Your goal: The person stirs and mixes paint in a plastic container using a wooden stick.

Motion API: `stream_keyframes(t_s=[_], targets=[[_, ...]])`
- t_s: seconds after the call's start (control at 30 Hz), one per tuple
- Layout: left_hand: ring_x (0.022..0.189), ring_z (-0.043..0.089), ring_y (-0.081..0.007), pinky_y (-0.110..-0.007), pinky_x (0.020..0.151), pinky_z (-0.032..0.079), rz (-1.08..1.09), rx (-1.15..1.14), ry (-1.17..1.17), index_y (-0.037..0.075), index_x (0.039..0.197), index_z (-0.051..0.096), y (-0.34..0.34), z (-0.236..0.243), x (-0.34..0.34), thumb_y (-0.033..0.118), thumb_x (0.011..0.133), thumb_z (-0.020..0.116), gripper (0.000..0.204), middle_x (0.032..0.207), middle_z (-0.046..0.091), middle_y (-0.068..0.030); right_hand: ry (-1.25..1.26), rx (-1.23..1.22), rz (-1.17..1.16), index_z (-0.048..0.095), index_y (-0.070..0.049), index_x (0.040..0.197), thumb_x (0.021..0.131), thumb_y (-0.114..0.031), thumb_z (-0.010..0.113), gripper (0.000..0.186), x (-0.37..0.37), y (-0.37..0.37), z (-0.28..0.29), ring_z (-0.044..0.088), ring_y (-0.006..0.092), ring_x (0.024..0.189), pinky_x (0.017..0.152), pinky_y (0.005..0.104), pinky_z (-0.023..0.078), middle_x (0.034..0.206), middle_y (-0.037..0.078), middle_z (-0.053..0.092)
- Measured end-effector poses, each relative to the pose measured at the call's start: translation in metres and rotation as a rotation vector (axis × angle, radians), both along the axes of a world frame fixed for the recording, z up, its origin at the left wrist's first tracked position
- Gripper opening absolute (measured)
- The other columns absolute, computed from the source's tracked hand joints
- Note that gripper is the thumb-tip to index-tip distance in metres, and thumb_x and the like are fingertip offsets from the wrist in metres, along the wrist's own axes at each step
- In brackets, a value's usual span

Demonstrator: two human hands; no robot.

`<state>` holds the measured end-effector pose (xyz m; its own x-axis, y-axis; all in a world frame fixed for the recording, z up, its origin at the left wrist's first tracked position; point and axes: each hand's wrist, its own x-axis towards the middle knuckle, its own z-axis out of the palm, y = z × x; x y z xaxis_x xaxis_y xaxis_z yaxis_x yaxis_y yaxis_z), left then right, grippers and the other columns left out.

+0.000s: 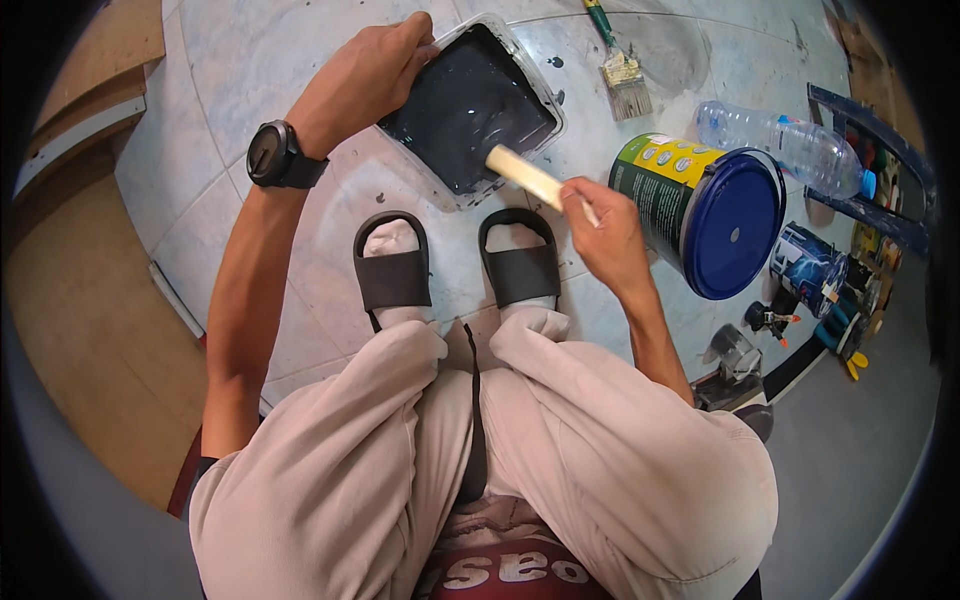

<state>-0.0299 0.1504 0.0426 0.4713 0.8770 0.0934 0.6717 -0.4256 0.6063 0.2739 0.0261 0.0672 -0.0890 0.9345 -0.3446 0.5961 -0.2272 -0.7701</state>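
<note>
A squarish whitish plastic tub of dark, almost black paint sits on the tiled floor in front of my feet. My left hand, with a black watch on its wrist, is closed on the tub's left rim, fingertips partly hidden. In my right hand is a pale wooden stick, held slanting toward the tub. Its far end is over the tub's near right part; whether it touches the paint I cannot tell.
A paint bucket with a blue lid lies on its side at the right. Beyond it are a green-handled paintbrush, a clear plastic bottle and a dark blue frame. A smaller paint can stands nearer. Wooden boards are at the left.
</note>
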Motion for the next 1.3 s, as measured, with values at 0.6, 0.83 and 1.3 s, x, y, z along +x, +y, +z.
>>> stream_keyframes(t_s=[0.6,0.83,1.3], targets=[[0.083,0.064,-0.0455,-0.048,0.07,0.048,-0.019,0.006,-0.027,-0.001,0.106,0.054,0.003,-0.005,-0.004,0.011,0.103,0.058,0.013,0.091,0.069,-0.0215,0.09,0.053,-0.043,0.066,-0.002,0.1,0.101,-0.021,0.058,0.021,-0.013,0.003,-0.037,0.058,0.0202,0.061,0.062,0.0358,0.048,0.07,0.019,0.06],[0.087,0.064,-0.0468,-0.05,0.074,0.05,0.001,-0.023,-0.021,-0.002,0.1,0.051,0.003,-0.003,-0.004,0.012,0.103,0.055,0.014,0.09,0.068,-0.0254,0.185,0.031,0.065,0.067,-0.001,0.102,0.101,-0.021,0.058,0.021,-0.021,0.011,-0.036,0.058,0.0223,0.063,0.065,0.036,0.049,0.071,0.019,0.061],[0.087,0.064,-0.0469,-0.05,0.074,0.05,-0.002,-0.042,-0.025,-0.002,0.1,0.051,0.003,0.0,-0.001,0.012,0.103,0.055,0.015,0.091,0.069,-0.0248,0.032,0.033,-0.059,0.069,-0.002,0.102,0.1,-0.021,0.06,0.02,-0.027,0.016,-0.019,0.065,0.0297,0.062,0.06,0.038,0.05,0.074,0.022,0.064]])
